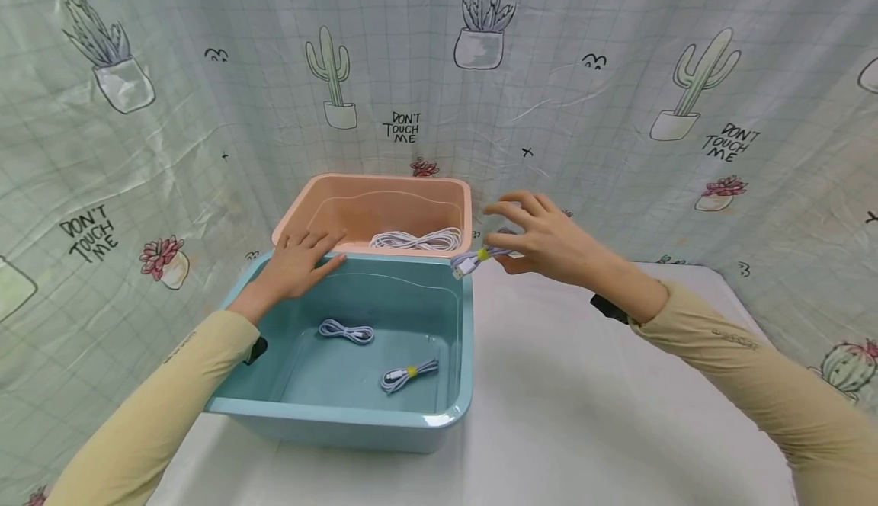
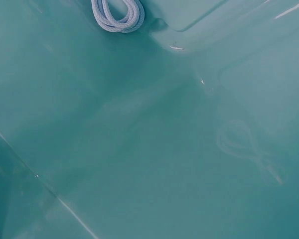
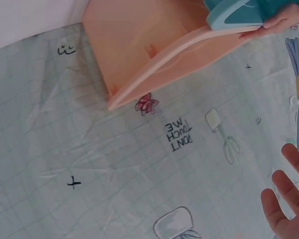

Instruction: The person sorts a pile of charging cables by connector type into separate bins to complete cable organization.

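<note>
My right hand [image 1: 549, 239] pinches a bundled lavender charging cable [image 1: 473, 261] with a yellow tie and a white USB plug. It is in the air just right of the teal bin's [image 1: 336, 412] far corner. In the right wrist view the same cable hangs at the right edge, by the fingers [image 3: 275, 206]. My left hand [image 1: 295, 266] rests on the teal bin's far rim with its fingers stretched out. Inside that bin lie a coiled lavender cable [image 1: 348, 331] and a second one with a yellow tie [image 1: 411, 372]. One cable loop [image 2: 120, 25] shows in the left wrist view.
Behind the teal bin stands an orange bin [image 1: 322, 180] holding white coiled cable [image 1: 418, 241]. Both are on a white table [image 1: 583, 399]. A curtain [image 1: 425, 64] printed with cacti hangs behind and at the sides.
</note>
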The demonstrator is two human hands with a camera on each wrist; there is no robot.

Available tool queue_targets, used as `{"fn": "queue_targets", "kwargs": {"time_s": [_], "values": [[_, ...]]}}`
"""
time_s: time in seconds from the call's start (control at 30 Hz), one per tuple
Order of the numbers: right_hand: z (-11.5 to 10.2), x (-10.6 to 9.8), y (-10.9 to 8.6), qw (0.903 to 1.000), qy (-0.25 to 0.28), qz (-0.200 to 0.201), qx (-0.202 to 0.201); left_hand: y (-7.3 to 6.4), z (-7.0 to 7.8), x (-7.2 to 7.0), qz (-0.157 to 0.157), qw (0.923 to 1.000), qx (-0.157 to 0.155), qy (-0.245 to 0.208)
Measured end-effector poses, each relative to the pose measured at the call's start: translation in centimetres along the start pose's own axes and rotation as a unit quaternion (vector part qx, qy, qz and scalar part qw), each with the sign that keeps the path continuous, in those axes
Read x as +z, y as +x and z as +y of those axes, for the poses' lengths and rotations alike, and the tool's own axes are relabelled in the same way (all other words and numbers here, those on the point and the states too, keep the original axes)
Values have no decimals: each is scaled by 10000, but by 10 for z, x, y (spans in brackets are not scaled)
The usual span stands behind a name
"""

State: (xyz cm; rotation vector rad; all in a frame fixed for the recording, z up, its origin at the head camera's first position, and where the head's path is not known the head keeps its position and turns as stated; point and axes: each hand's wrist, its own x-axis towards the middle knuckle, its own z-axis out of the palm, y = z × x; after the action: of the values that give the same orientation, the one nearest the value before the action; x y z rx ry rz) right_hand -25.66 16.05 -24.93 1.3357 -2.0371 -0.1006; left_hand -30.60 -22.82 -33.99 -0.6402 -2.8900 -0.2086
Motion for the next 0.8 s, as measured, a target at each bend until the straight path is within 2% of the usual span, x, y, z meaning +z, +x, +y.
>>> {"fn": "queue_targets", "kwargs": {"time_s": [0.23, 0.8], "values": [[-9, 3, 13, 9999, -14, -80, -150, 0, -1, 0, -14, 10000, 53, -17], [-35, 22, 43, 9949, 73, -191, -988, 1, 0, 0, -10, 10000, -17, -47]]}}
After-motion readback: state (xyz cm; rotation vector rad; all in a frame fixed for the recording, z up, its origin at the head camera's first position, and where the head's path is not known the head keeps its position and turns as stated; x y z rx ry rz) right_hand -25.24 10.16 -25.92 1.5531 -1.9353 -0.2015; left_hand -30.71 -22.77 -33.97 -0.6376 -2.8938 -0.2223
